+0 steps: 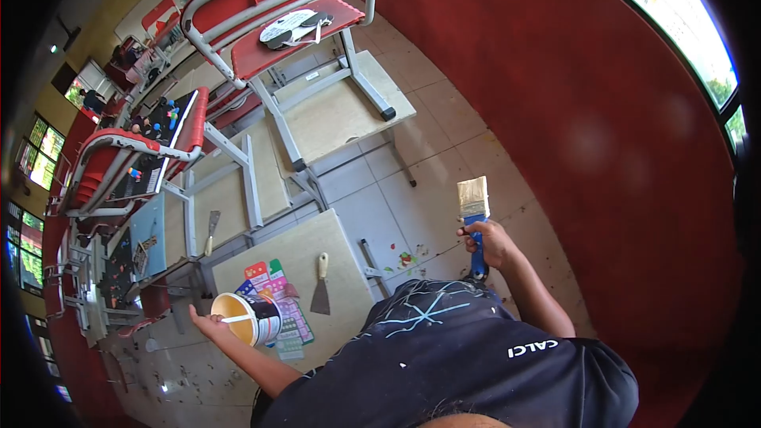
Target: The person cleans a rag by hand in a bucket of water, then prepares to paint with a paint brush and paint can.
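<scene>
My right hand (485,239) grips the blue handle of a wide paintbrush (473,204), bristles up, held out toward the red wall (602,135). My left hand (208,323) rests on the rim of a paint can (247,319) with yellow-orange inside and a white stick across its opening. The can stands on a light wooden desk (317,265), on top of a colour-swatch card (277,285). A putty knife (321,285) with a pale handle lies on the desk beside the can.
Red chairs (269,0) are stacked upside down on desks behind. A second scraper (211,231) lies on the neighbouring desk. The tiled floor (412,222) shows paint spots. Windows (674,8) run above the red wall. People sit far back left.
</scene>
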Motion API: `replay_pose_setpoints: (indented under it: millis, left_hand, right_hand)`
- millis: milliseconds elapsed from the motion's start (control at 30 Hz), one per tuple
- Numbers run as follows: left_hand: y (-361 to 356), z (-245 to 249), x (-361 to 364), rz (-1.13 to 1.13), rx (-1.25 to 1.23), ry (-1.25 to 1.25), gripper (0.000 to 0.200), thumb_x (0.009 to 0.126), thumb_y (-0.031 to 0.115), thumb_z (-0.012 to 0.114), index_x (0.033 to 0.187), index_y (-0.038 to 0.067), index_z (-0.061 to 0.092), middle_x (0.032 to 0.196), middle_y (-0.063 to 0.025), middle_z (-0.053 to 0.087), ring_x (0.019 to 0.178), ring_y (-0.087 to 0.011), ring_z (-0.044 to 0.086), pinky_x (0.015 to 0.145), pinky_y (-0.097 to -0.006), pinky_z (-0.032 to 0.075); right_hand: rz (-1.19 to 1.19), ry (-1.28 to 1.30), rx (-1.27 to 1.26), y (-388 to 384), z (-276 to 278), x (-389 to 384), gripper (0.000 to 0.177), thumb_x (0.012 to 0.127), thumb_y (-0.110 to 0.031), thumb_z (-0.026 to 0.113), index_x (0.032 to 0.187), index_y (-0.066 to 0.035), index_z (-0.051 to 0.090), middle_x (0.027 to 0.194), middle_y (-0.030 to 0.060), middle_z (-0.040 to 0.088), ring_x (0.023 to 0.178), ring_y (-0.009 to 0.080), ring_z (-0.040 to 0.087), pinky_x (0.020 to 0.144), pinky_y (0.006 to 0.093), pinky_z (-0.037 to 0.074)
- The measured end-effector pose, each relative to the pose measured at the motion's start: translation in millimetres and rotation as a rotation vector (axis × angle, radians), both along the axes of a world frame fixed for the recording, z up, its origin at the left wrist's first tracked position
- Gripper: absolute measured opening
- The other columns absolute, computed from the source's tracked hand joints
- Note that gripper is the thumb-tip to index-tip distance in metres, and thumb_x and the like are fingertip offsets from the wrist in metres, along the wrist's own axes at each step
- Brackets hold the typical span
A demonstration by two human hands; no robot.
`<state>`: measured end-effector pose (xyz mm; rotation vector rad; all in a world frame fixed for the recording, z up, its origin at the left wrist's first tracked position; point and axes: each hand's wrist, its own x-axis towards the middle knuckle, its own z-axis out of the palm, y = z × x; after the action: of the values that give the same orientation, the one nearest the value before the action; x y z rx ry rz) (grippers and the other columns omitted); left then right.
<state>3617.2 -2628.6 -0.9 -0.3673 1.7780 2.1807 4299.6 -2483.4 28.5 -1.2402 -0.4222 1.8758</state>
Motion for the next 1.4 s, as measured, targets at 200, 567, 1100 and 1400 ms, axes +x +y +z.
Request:
replay_pose_setpoints:
  millis: [200, 567, 1100, 1400]
  left_hand:
    - [18.0, 112.8, 82.9, -0.421, -0.023, 0.127, 0.043, 0.082, 0.051, 0.068, 0.072, 0.017, 0.044, 0.051, 0.0092, 0.024, 0.038, -0.0013, 0.020, 0.034, -0.0219, 0.015]
    - [64.7, 208.8, 224.1, -1.196, 0.193, 0.289, 0.029, 0.096, 0.033, 0.055, 0.097, 0.003, 0.053, 0.059, 0.0096, 0.031, 0.045, 0.0011, 0.023, 0.042, -0.0183, 0.018]
    - [243.4, 167.6, 463.1, -2.193, 0.032, 0.627, 0.021, 0.085, 0.009, 0.060, 0.102, -0.002, 0.066, 0.079, 0.0048, 0.057, 0.070, -0.0039, 0.047, 0.064, -0.0216, 0.040]
    - [296.4, 190.6, 528.7, -2.222, -0.015, 1.000, 0.022, 0.078, 0.012, 0.062, 0.094, -0.002, 0.065, 0.073, -0.0112, 0.064, 0.069, -0.0134, 0.060, 0.067, -0.0300, 0.047]
  right_hand:
    - [0.080, -0.188, 0.079, 8.1, 15.5, -5.0, 0.020, 0.084, -0.005, 0.055, 0.103, 0.000, 0.051, 0.086, 0.0101, 0.058, 0.066, 0.0157, 0.055, 0.060, 0.0293, 0.047]
    - [0.322, -0.516, 0.498, 9.6, 47.9, -18.2, 0.022, 0.088, -0.010, 0.059, 0.107, 0.001, 0.060, 0.081, 0.0031, 0.058, 0.072, 0.0123, 0.058, 0.063, 0.0264, 0.048]
    - [0.368, -0.769, 0.994, 68.9, 144.9, -28.6, 0.035, 0.071, -0.001, 0.064, 0.106, -0.002, 0.062, 0.098, 0.0122, 0.063, 0.092, 0.0266, 0.062, 0.080, 0.0359, 0.048]
    - [-0.279, -0.919, 1.130, 126.2, 92.4, 4.9, 0.021, 0.066, 0.004, 0.068, 0.083, -0.002, 0.058, 0.075, 0.0102, 0.063, 0.064, 0.0254, 0.064, 0.060, 0.0334, 0.049]
